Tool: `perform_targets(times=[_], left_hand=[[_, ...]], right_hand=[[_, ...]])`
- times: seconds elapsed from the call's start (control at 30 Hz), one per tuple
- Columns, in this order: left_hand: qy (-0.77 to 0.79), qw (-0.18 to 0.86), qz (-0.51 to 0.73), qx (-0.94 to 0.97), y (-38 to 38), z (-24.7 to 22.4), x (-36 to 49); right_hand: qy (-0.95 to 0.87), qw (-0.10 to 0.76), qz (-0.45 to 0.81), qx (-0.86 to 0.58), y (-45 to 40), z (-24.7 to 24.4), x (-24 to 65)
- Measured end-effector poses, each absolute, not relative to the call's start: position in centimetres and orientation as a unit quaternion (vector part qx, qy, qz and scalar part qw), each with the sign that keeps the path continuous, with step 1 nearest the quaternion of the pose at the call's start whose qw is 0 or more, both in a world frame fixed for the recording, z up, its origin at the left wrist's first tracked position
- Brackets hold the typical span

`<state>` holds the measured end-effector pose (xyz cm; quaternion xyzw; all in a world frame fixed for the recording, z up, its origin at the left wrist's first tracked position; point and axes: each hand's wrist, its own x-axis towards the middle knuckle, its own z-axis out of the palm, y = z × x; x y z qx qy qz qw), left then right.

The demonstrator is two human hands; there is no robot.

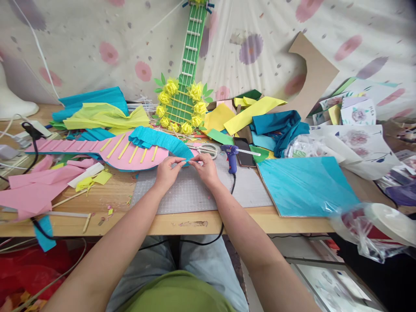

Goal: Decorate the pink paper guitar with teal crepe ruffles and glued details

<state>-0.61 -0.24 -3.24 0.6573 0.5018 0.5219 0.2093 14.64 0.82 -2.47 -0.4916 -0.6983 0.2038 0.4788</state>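
A strip of blue crepe paper (162, 138), ruffled at its left end, stretches down to my fingertips over the work surface. My left hand (169, 170) pinches its lower right end between thumb and forefinger. Close beside it, my right hand (204, 167) pinches the same end. Behind the strip lies a pink guitar-shaped piece (139, 157) with yellow and pink sticks across it and a blue edge. Scissors (208, 150) lie just past my right hand. A purple glue gun (231, 158) with a white glue stick sits to the right of them.
A grey cutting mat (240, 190) lies under my hands. A green paper guitar (188, 73) with yellow flowers stands at the back. A phone (244, 152), a blue board (308, 186) and paper scraps are on the right; pink paper (39, 186) is on the left. The glue gun's cord crosses the front edge.
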Motion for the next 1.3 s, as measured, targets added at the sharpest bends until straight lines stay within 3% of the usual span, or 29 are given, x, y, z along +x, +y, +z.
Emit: perform_targets(times=[0.23, 1.03, 1.3], left_hand=[[0.506, 0.175, 0.521, 0.665, -0.47, -3.04, -0.48], [0.476, 0.321, 0.539, 0.616, -0.1, -3.0, 0.09], [0.476, 0.323, 0.531, 0.622, 0.02, -3.02, 0.02]], right_hand=[[-0.694, 0.498, 0.185, -0.485, 0.53, -2.36, 14.39], [-0.715, 0.463, 0.236, -0.469, 0.87, -2.8, 14.03], [-0.686, 0.469, 0.337, -0.443, 0.77, -2.23, 14.23]])
